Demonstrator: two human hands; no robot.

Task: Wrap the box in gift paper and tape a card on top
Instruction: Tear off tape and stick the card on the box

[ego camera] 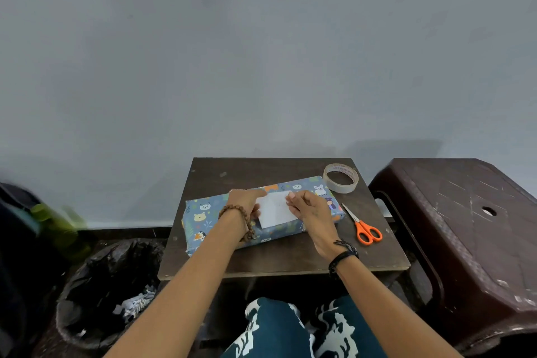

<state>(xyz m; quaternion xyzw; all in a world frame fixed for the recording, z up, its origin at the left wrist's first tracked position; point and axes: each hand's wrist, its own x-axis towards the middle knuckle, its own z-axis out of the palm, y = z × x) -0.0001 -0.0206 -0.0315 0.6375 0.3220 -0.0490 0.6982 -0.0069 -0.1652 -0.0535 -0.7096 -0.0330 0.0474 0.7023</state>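
On a small dark-brown table point(203, 259) pushed up against a plain grey wall point(261, 52): wrapped box point(203, 218), blue gift paper with cartoon animals, lying flat and slightly askew across the middle. On top of it, a white card point(274, 209), flat on the paper. Left hand point(247, 200) over the card's left edge, fingers curled down onto it, thumb tucked beside it; whether pinching or just pressing, hard to tell. Right hand point(308, 206) at the card's right edge, fingertips bunched together against it, apparently pinching something small, too fine to make out. Beaded bracelet point(242, 221) on the left wrist, dark band point(344, 256) on the right.

At the table's far right corner, roll of clear tape point(340, 178), lying flat, close to the box. Just right of the box, orange-handled scissors point(363, 227), blades closed, pointing away. Scuffs and pale specks on the tabletop. Off to the right, dark plastic stool point(465, 227), scratched, with a hole in its top. Down left on the floor, bin with a black liner point(101, 285), paper scraps inside. Far left, blurred green and dark shapes. Patterned teal cloth at the bottom, over the knees.
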